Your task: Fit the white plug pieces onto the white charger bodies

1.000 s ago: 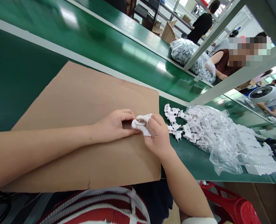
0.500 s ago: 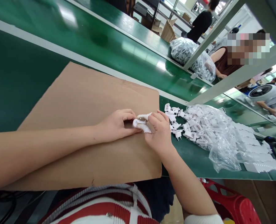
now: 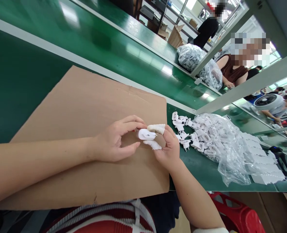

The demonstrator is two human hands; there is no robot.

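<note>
A small white two-pin charger plug (image 3: 145,134) is held over the cardboard sheet (image 3: 90,106), its pins toward the right. My right hand (image 3: 166,145) has it between thumb and index finger, both wrapped in white coverings. On the plug's left side, my left hand (image 3: 116,139) is open, thumb apart from the fingers. Its index fingertip comes close to the plug's upper edge; whether it touches, I cannot tell. Several loose white plugs (image 3: 181,132) lie on the green bench, just beyond my right hand.
Right of the loose plugs lies a clear plastic bag (image 3: 233,158) with many more white plugs. Beyond it are rows of white pieces (image 3: 267,165). A metal post (image 3: 230,94) slants across the bench. A red stool (image 3: 245,213) stands below. Another person (image 3: 233,69) sits across the bench.
The fingers of both hands have spread, so the plug between them now shows plainly. My left thumb has come away from it. The right hand has turned and lowered slightly.
</note>
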